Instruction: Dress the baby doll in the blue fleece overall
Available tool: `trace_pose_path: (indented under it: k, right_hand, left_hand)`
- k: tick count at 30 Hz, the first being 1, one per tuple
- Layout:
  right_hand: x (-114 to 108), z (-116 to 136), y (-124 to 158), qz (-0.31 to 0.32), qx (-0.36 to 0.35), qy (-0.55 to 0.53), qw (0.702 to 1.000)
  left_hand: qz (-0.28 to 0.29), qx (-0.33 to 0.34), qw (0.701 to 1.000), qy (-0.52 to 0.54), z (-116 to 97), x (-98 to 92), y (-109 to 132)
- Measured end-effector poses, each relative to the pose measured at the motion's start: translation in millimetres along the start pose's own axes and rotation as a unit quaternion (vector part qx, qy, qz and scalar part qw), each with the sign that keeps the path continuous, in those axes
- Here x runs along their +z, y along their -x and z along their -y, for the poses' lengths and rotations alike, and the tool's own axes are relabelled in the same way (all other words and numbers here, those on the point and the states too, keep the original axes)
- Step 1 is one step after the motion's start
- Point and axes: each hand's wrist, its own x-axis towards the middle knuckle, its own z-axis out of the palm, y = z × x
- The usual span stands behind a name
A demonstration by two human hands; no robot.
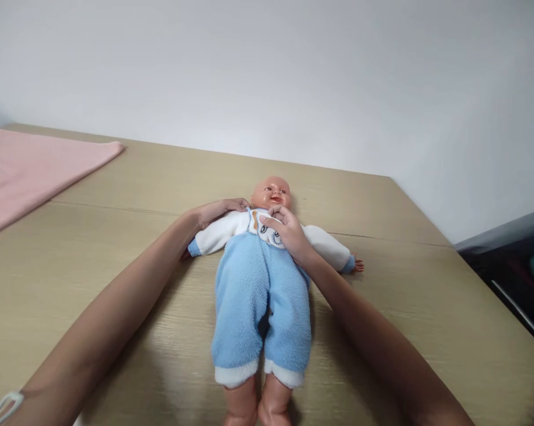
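A baby doll (276, 192) lies on its back on the table, head away from me and arms spread. It wears a fleecy outfit (243, 290) with blue legs, white sleeves and an embroidered face on the chest. At the shoulder on the left side, my left hand (220, 210) has its fingers closed on the cloth by the collar. My right hand (289, 231) rests over the chest, its fingers bent and thumb near the collar below the chin. It covers part of the embroidery. The exact fingertip contact is small and partly hidden.
The doll lies on a wooden table (129, 260) with a seam across it. A pink cloth (40, 168) lies at the far left. Behind stands a pale wall (267, 77). Past the table's right edge are dark items (515, 266).
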Motion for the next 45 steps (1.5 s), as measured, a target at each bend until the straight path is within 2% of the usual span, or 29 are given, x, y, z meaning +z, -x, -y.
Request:
trace_pose_path:
  k: [7, 10, 16, 18, 20, 24, 29, 32, 34, 38, 41, 45]
  right_hand:
    - [-1, 1, 0, -0.004, 0.009, 0.006, 1.000]
    - [-2, 0, 0, 0.000, 0.006, -0.001, 1.000]
    - [-3, 12, -1, 0.017, 0.021, -0.003, 1.000]
    - [-7, 25, -1, 0.033, 0.024, 0.043, 0.998]
    - [-13, 40, 1, 0.037, -0.007, 0.129, 0.991]
    - [-27, 65, 7, 0.004, -0.094, 0.291, 0.952]
    - [-31, 68, 8, 0.051, -0.120, 0.374, 0.918]
    - [-30, 63, 6, 0.060, -0.121, 0.376, 0.917]
    - [-30, 60, 5, 0.057, -0.110, 0.372, 0.920]
    - [-33, 55, 4, 0.054, -0.075, 0.372, 0.924]
    - [-33, 51, 4, 0.032, -0.063, 0.389, 0.918]
    - [-33, 47, 5, 0.016, -0.047, 0.411, 0.910]
  left_hand:
    - [0.019, -0.014, 0.999, 0.044, 13, -7.6, -13]
    - [0.038, -0.023, 0.997, 0.059, 14, -6.1, -15]
    - [0.033, -0.043, 0.996, 0.071, 10, 0.4, -17]
    - [0.033, -0.054, 0.996, 0.063, 9, 2.0, -16]
    - [0.039, -0.055, 0.996, 0.053, 7, 2.3, -15]
    - [0.036, -0.030, 0.998, 0.052, 7, -1.0, -10]
    - [0.028, -0.023, 0.999, 0.024, 7, -6.8, -1]
    - [0.027, -0.016, 0.999, -0.028, 2, -8.3, 5]
    - [0.013, -0.012, 0.994, -0.108, -5, -8.7, 10]
    - [-0.034, -0.041, 0.945, -0.322, -28, -8.6, 27]
    - [-0.014, -0.095, 0.907, -0.409, -42, -8.6, 39]
    - [0.028, -0.081, 0.886, -0.455, -46, -10.0, 42]
